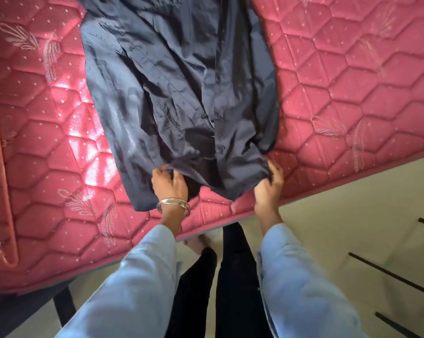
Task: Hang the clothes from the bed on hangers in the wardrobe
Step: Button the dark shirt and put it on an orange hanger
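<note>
pink quilted mattress (352, 81) is running to its near edge, where pale floor (328, 228) is lying open beside the legs. a navy shirt (181, 89) is lying flat on the bed, its near end reaching both grips: left hand (168, 182) and right hand (269, 185) are each pinching bunched fabric. a pink hanger (3, 191) is resting far left.

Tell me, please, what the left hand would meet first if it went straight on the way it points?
Probably more of the navy shirt it already grips: the left hand points up the shirt's length across the pink mattress.
</note>
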Demonstrator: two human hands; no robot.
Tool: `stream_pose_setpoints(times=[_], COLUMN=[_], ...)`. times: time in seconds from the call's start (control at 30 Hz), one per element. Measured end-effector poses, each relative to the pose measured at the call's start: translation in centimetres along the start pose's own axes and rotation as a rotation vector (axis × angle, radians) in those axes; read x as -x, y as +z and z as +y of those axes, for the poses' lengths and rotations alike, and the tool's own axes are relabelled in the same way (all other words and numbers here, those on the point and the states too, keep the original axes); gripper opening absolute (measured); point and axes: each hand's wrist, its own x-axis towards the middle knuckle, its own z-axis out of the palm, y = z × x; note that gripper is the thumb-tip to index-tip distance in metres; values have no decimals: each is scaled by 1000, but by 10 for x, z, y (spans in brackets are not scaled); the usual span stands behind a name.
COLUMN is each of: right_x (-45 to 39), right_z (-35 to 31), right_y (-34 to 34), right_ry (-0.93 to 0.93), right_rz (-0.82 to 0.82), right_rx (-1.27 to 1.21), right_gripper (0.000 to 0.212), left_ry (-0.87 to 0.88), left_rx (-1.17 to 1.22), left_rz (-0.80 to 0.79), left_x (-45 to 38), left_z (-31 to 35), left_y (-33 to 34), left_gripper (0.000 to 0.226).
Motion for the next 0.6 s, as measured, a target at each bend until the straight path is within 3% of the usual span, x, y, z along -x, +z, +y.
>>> stream_pose_setpoints(times=[0.07,0.1,0.13,0.17,0.23,0.3,0.37,0.43,0.47,0.53,0.57,0.6], right_x=[-2,-3,-7,-12,-25,-40,-62,-75,-76,-76,-69,-59], right_z=[-21,-41,-40,-44,-69,-75,-87,-85,-85,-73,-63,-57], right_y=[-3,-8,-8,-10,-13,-25,-46,-68,-77,-77,-75,-79], right_ry=[260,371,409,373,188,-102,-401,-565,-505,-234,-181,-78], right_rz=[-10,-88,-89,-59,29,70,-95,-307,-348,-233,-141,-67], right_rx=[-359,-571,-606,-695,-807,-528,-209,354,644,904,902,729], right_gripper=[40,41,37,31,41,49,57,66,70,51,40,39], left_ry=[-33,-56,-83,-100,-96,-27,86,299,425,536,466,338], left_rx=[59,176,372,595,898,1029,878,603,400,-320,-628,-777], left_rz=[75,79,77,60,35,43,71,-55,-162,-351,-376,-326], left_x=[-20,-31,-36,-40,-48,-57,-69,-80,-82,-91,-89,-90], left_z=[9,12,22,33,56,78,87,80,72,50,38,25], left_y=[-12,-18,-25,-32,-45,-58,-81,-101,-109,-118,-121,-120], left_gripper=[41,34,27,25,38,36,26,28,35,71,85,83])
